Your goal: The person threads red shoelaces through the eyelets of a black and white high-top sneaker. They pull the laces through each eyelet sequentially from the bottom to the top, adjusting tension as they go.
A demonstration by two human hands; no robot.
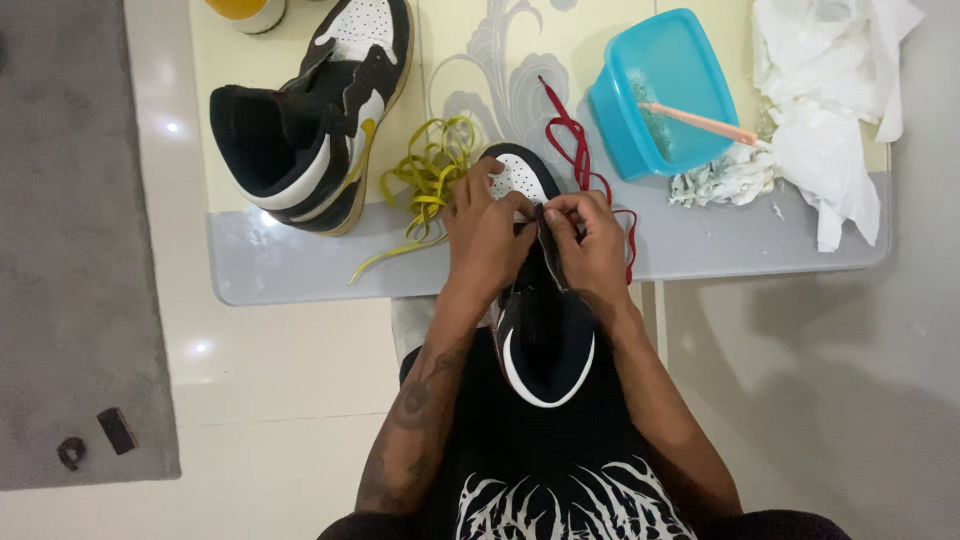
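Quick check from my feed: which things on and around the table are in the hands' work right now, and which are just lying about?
In hand: left hand, right hand, black-and-white sneaker, red lace.
Lying about: second sneaker, yellow lace, blue tub with brush, white cloths.

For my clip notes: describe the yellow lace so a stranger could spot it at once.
On the pale table, between the unheld black-and-white sneaker and the left hand, lies a loose tangle: the yellow lace. The red lace lies right of the hands.
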